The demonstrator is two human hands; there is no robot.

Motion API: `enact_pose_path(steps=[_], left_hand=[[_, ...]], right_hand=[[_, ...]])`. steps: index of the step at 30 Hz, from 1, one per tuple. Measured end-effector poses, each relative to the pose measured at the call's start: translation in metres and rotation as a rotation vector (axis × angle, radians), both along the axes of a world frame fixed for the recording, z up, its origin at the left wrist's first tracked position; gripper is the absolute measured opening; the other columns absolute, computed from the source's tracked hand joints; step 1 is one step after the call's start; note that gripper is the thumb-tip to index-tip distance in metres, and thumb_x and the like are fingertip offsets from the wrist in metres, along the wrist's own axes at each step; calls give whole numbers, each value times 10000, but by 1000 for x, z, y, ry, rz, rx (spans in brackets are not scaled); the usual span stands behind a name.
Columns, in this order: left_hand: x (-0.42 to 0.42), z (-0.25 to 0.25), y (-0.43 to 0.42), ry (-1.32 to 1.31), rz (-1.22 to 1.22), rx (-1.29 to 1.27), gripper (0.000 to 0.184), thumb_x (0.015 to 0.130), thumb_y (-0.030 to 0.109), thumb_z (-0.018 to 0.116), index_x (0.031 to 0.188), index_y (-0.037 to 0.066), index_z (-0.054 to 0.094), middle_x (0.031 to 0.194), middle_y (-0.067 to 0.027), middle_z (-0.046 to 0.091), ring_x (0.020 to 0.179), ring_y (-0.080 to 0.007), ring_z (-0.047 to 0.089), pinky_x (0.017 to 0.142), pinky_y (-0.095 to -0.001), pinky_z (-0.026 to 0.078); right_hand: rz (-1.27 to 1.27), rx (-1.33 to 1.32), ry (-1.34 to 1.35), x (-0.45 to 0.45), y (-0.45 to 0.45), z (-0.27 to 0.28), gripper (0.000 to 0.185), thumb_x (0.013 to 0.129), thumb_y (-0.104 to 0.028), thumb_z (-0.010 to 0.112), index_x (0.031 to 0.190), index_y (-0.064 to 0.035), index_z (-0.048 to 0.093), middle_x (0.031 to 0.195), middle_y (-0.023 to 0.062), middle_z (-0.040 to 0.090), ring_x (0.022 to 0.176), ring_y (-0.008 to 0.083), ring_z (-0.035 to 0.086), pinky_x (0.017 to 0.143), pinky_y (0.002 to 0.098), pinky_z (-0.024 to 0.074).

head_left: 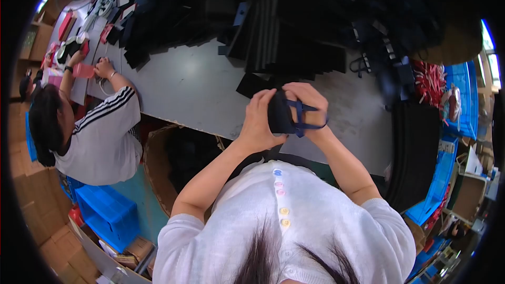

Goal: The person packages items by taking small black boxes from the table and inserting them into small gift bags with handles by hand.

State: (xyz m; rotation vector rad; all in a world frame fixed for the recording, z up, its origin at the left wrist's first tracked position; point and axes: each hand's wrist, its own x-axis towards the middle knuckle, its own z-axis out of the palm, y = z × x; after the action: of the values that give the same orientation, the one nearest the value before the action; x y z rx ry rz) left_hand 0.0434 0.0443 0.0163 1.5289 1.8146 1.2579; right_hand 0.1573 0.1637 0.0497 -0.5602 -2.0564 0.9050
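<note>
At nine and three o'clock, the left hand (256,121) and right hand (309,100) had fingers clamped on a black object (279,113).

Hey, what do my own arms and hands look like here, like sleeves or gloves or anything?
Your left hand and right hand wear no gloves, and no watch shows. The forearms are bare below short white fabric sleeves with banded cuffs, part of a white knit top. No markings or cables are visible on your arms.
</note>
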Motion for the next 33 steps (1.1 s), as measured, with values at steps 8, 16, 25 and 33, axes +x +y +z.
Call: enact_pose_path(steps=[8,16,25,33], left_hand=[[-49,-3,-29,-265,188,117,1038,504,113,807,1386,81,261,1366,-178,359,1295,-352,327,1027,-451,337],[-85,-20,-31,-467,166,347,1103,568,112,783,1455,123,127,1494,-166,188,1375,-339,250,1096,-455,268],[-164,-43,-25,-396,511,297,873,706,224,711,1441,90,261,1474,-154,250,1337,-322,314,1072,-467,304],[-351,-112,79,489,721,-513,914,684,410,774,1457,229,319,1537,-109,175,1413,-436,48,1041,-673,231]], right_hand=[[62,-1230,134,-62,11,-8,357,991,-307,425,1166,-21,548,1075,143,618,911,200,621,806,320,510],[292,-1178,-135,-99,9,4,498,921,-230,589,1389,-159,436,1251,56,512,1100,162,532,950,268,440],[53,-1000,-172,-104,24,13,500,902,-289,584,1372,-178,455,1305,82,463,1104,213,533,919,321,471],[-111,-1103,-107,-105,22,25,500,892,-258,560,1374,-162,466,1336,83,461,1171,229,506,972,339,445]])
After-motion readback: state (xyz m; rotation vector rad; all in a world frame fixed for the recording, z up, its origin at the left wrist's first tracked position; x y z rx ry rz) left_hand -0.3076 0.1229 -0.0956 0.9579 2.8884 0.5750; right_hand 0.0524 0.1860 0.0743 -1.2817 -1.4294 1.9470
